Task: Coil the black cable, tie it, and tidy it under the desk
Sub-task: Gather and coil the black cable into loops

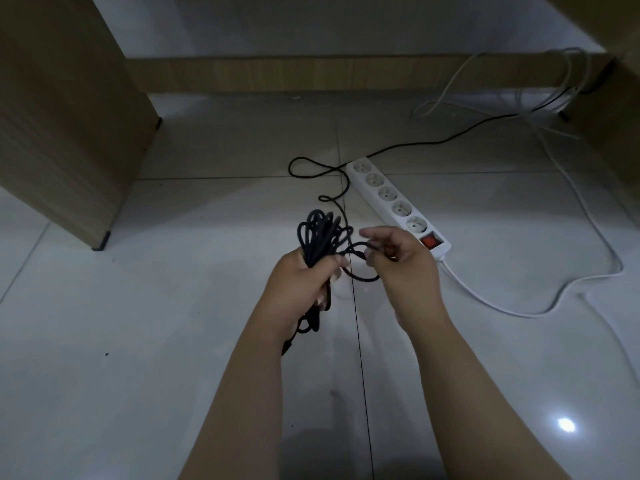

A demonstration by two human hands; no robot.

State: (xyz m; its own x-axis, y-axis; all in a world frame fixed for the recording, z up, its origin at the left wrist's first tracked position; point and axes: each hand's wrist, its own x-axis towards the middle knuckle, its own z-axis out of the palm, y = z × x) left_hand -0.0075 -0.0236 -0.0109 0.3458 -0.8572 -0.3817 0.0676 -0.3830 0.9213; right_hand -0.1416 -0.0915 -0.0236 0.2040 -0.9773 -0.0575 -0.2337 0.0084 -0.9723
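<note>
Over tiled floor [173, 341], left hand [298, 285] clenched around coiled black cable [322, 237], right hand [401, 261] pinching its strand.

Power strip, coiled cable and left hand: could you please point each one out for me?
Power strip [385, 194], head view, on the middle socket of its white body.
Coiled cable [320, 233], head view, on the loops above the fist.
Left hand [298, 282], head view, on the back of the hand.
</note>
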